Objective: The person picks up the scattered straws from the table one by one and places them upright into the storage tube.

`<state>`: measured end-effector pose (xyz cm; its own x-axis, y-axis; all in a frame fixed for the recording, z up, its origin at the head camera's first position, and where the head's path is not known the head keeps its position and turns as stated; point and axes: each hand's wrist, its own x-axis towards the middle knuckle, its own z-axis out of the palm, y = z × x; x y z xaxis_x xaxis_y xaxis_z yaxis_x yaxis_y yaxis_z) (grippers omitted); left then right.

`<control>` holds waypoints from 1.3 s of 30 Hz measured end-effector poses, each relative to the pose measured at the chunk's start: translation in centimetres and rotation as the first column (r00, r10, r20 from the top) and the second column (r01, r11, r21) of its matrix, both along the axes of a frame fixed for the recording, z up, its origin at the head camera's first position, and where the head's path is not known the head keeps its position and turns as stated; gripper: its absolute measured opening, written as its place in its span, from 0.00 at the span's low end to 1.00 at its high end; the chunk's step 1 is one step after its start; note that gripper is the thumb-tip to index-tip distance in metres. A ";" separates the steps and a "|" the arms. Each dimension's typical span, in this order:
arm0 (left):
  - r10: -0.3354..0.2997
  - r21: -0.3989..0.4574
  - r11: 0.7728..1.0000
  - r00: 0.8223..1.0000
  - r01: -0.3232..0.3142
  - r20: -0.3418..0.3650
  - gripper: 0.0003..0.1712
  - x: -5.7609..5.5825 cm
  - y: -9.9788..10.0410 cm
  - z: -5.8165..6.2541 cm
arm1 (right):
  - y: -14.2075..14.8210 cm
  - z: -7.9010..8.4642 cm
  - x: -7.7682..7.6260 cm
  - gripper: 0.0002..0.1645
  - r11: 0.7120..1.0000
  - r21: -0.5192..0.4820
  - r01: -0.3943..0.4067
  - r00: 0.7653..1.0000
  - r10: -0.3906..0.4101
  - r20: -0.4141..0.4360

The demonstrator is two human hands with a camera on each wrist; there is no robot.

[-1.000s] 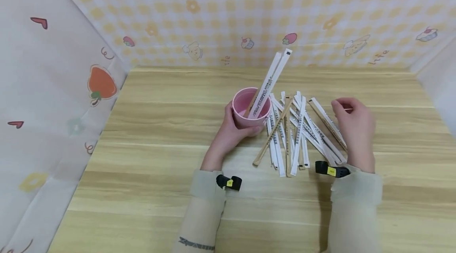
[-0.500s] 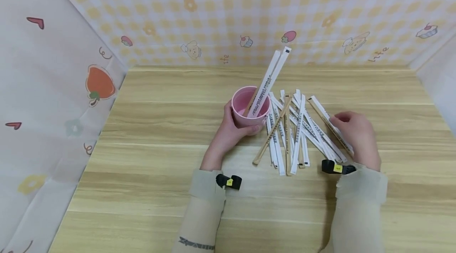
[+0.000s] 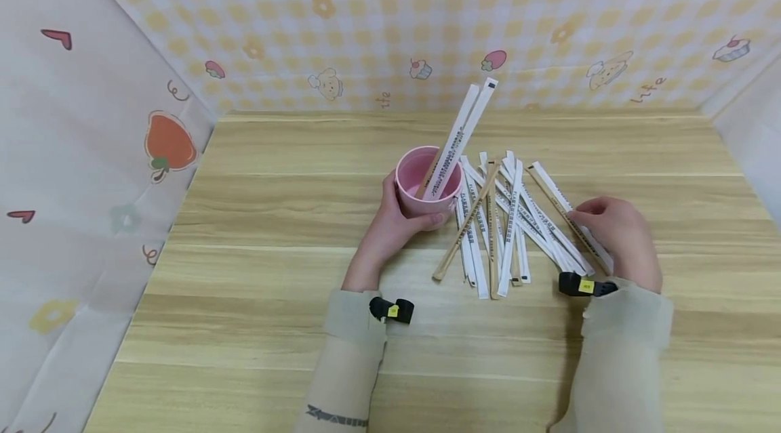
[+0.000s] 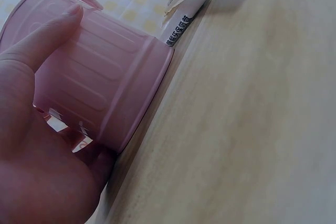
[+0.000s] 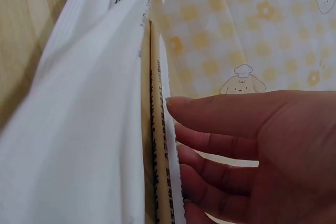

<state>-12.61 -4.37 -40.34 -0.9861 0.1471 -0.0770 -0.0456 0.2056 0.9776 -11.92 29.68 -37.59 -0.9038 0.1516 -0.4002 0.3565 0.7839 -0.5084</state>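
Note:
A small pink bucket (image 3: pixel 410 179) stands on the table, gripped round its side by my left hand (image 3: pixel 389 233); the thumb lies along its ribbed wall (image 4: pixel 100 61). Two white paper-wrapped straws (image 3: pixel 459 125) and a brown-wrapped one lean inside it, tilted right. At the right end of a loose pile, my right hand (image 3: pixel 621 236) reaches down to a white-wrapped straw (image 3: pixel 552 183) and a brown-wrapped straw (image 3: pixel 540 182) lying side by side. In the right wrist view, the thumb tip touches the white straw's edge (image 5: pixel 167 82), and the other fingers sit loosely bent beside it.
Several white-wrapped straws (image 3: pixel 514 230) and brown-wrapped straws (image 3: pixel 468 223) lie crossed over each other between the bucket and my right hand. A yellow checked backdrop (image 3: pixel 274 47) rises behind the wooden table (image 3: pixel 262 216). White patterned sheeting (image 3: pixel 91 169) stands at the left.
My right hand has come down and toward me, along the rightmost pair of straws, and its fingertips now meet them. The left hand and bucket stay in place.

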 end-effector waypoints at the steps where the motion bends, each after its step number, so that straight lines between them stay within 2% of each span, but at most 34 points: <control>1: -0.001 -0.002 1.000 1.000 0.001 0.000 0.60 0.0 0.0 0.0 | 0.0 0.0 0.0 0.30 1.000 0.002 0.002 1.000 -0.002 0.000; 9: 0.003 -0.009 1.000 1.000 -0.003 0.016 0.60 -0.1 0.0 0.0 | -0.3 -0.4 0.0 0.26 0.999 0.029 0.014 0.999 -0.013 -0.041; 11: -0.006 -0.002 1.000 1.000 0.006 0.028 0.60 0.1 0.0 0.6 | -0.2 -0.6 -0.1 0.25 0.999 0.047 0.008 0.999 -0.006 -0.048; 13: -0.013 0.002 1.000 0.999 0.013 0.035 0.59 0.4 0.0 1.5 | 0.6 -1.9 -0.6 0.28 0.998 0.067 0.007 0.998 -0.002 -0.063; 14: -0.015 0.003 1.000 0.999 0.015 0.035 0.59 0.5 0.0 1.6 | 0.9 -2.3 -0.8 0.29 0.997 0.074 0.012 0.998 -0.007 -0.060; 18: -0.018 -0.001 1.000 0.999 0.018 0.031 0.58 0.8 0.1 2.7 | 1.2 -2.8 -1.1 0.31 0.997 0.076 0.032 0.999 -0.029 -0.038; 20: -0.018 -0.003 1.000 0.999 0.018 0.030 0.57 0.8 0.1 2.7 | 0.7 -2.0 -0.9 0.30 0.997 0.070 0.045 0.999 -0.044 -0.019; 21: -0.019 -0.002 1.000 0.999 0.019 0.032 0.57 1.0 0.2 3.1 | 0.5 -1.7 -0.8 0.30 0.997 0.068 0.047 0.999 -0.046 -0.017; 23: -0.021 -0.001 1.000 0.999 0.021 0.032 0.57 1.0 0.2 3.1 | 0.6 -1.7 -0.7 0.31 0.996 0.066 0.051 0.998 -0.049 -0.028; 25: -0.024 0.001 1.000 0.999 0.023 0.031 0.57 1.0 0.2 3.1 | 0.4 -1.1 -0.5 0.31 0.996 0.053 0.066 0.997 -0.064 -0.051; 28: -0.026 0.006 1.000 0.999 0.025 0.029 0.57 1.0 0.2 3.0 | 0.1 0.3 -0.3 0.32 0.994 0.040 0.103 0.987 -0.097 -0.129; 31: -0.025 0.008 1.000 0.999 0.025 0.025 0.57 1.0 0.1 2.9 | -0.4 1.9 -0.1 0.31 0.987 0.040 0.156 0.962 -0.143 -0.232; 35: -0.022 0.008 1.000 0.999 0.022 0.023 0.58 1.0 0.1 2.9 | -1.5 4.0 -0.2 0.30 0.970 0.005 0.244 0.910 -0.227 -0.348; 37: -0.022 0.003 1.000 0.999 0.022 0.027 0.58 0.9 0.1 2.9 | -2.3 4.9 -0.2 0.28 0.955 -0.041 0.294 0.867 -0.284 -0.410; 39: -0.022 0.003 1.000 0.999 0.022 0.029 0.58 0.9 0.1 2.9 | -3.0 5.7 -0.3 0.24 0.937 -0.108 0.331 0.812 -0.341 -0.473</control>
<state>-11.66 -4.25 -37.41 -0.9800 0.1689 -0.1051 -0.0696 0.2041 0.9765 -12.23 26.67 -31.84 -0.8761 0.4782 0.0618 0.3047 0.6485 -0.6975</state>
